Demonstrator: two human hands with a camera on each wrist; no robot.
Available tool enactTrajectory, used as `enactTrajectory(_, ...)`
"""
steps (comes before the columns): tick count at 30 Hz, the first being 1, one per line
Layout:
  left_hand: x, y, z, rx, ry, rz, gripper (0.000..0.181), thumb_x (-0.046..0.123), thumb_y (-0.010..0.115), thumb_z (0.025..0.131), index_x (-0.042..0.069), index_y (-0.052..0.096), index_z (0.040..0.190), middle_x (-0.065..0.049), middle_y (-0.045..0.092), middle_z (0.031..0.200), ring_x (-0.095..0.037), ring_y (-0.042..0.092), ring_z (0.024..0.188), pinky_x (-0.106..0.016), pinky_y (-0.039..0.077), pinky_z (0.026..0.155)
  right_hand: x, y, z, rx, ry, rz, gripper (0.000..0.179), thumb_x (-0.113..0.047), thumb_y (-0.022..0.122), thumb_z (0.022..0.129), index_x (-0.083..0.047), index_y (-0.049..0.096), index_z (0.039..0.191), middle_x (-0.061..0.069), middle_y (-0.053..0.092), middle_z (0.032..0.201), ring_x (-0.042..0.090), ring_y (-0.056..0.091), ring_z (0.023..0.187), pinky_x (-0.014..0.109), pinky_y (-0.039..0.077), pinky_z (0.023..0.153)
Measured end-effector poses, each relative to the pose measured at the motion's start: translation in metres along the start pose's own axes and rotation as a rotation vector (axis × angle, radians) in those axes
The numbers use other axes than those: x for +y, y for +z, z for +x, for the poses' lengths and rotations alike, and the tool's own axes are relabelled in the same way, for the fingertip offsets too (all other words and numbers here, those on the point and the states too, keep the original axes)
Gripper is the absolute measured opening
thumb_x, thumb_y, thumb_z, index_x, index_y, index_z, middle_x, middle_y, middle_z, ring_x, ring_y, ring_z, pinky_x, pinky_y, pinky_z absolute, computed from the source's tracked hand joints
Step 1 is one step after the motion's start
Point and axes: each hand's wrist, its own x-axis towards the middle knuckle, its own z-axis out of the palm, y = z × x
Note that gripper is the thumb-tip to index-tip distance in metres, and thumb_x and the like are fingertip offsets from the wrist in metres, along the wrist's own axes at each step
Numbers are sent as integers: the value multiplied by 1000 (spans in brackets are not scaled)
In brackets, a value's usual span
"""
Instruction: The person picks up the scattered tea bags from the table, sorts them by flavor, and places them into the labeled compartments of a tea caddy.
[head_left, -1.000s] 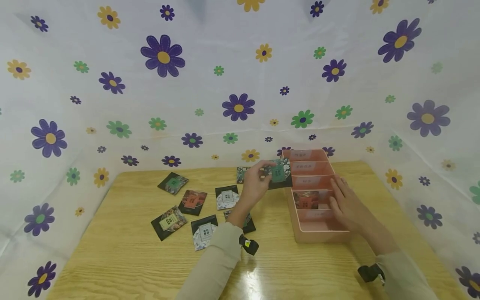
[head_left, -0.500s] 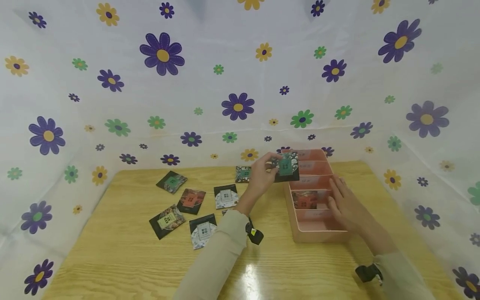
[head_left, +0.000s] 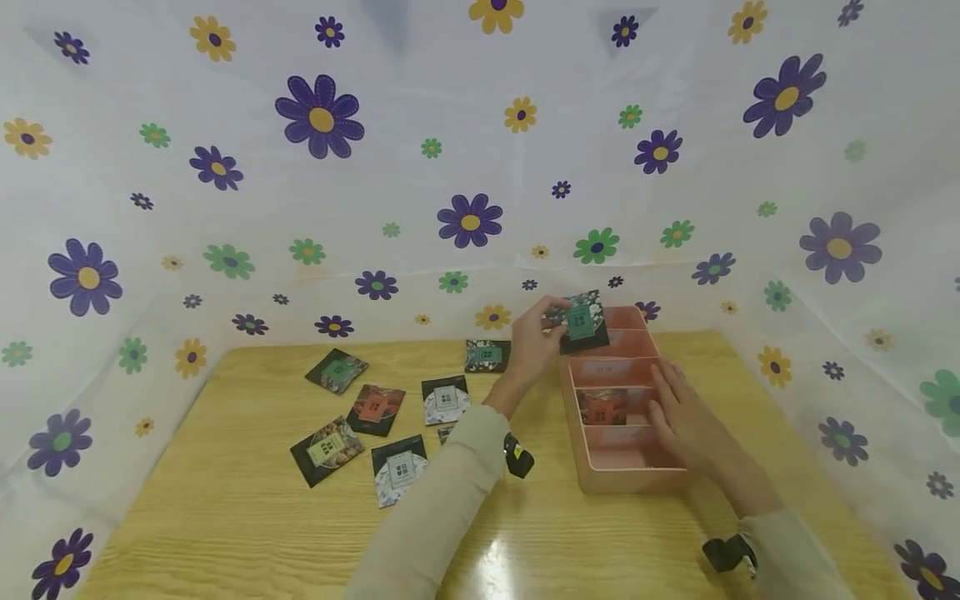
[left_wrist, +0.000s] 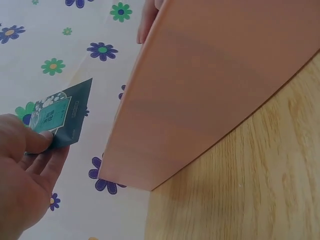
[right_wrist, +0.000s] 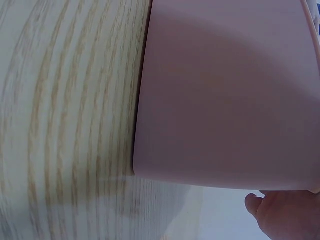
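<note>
My left hand [head_left: 536,346] pinches a dark square sachet [head_left: 581,323] with a teal label by its left edge, thumb on the printed face. The sachet is tilted, up over the far compartments of a pink divided box [head_left: 633,482]. In the left wrist view, the held sachet [left_wrist: 55,117] appears beside the box's outer wall [left_wrist: 200,100]. My right hand [head_left: 693,425] rests on the box's right rim with its fingers fairly straight and the thumb toward the inside. A sachet with a red label [head_left: 602,407] stands in one of the nearer compartments.
Several sachets lie on the wooden table [head_left: 262,533] left of the box: green [head_left: 337,371], red [head_left: 377,408], yellow [head_left: 327,450] and white [head_left: 400,471] labels among them. One with a teal label [head_left: 486,355] lies by my left wrist. A flowered cloth [head_left: 375,208] surrounds the table.
My left hand has carried the teal-labelled sachet right and away from me, from beside the box to over its far compartments, tilting it. The right hand has stayed on the rim.
</note>
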Motion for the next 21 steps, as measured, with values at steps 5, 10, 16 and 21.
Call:
enactTrajectory(5, -1, 10, 7, -24, 29, 13, 35, -14, 70, 89, 8, 71, 116, -10, 72, 119, -21, 73, 98, -19, 57, 74, 3, 0, 0, 22, -15, -10, 61, -18, 42, 107, 17, 23, 154, 35, 14, 163, 54, 13, 150, 62, 19, 120)
enactTrajectory(10, -4, 15, 10, -37, 35, 13, 36, -14, 69, 89, 8, 72, 117, -9, 73, 114, -19, 72, 95, -19, 57, 74, 3, 1, 1, 35, -25, -10, 61, -18, 43, 107, 17, 25, 153, 35, 15, 163, 54, 14, 149, 62, 22, 119)
enactTrajectory(16, -6, 20, 12, -20, 34, 25, 40, -17, 67, 89, 9, 71, 119, -9, 72, 117, -20, 71, 96, -19, 56, 74, 4, 3, 1, 77, -36, 0, 60, -17, 43, 106, 17, 28, 152, 34, 18, 163, 54, 15, 149, 63, 21, 119)
enactTrajectory(21, -9, 22, 11, -11, 24, 27, 40, -19, 66, 88, 8, 72, 118, -10, 71, 118, -23, 72, 101, -21, 57, 80, 4, 3, -1, 95, -40, 8, 59, -16, 45, 105, 18, 29, 151, 35, 20, 162, 56, 17, 148, 64, 23, 118)
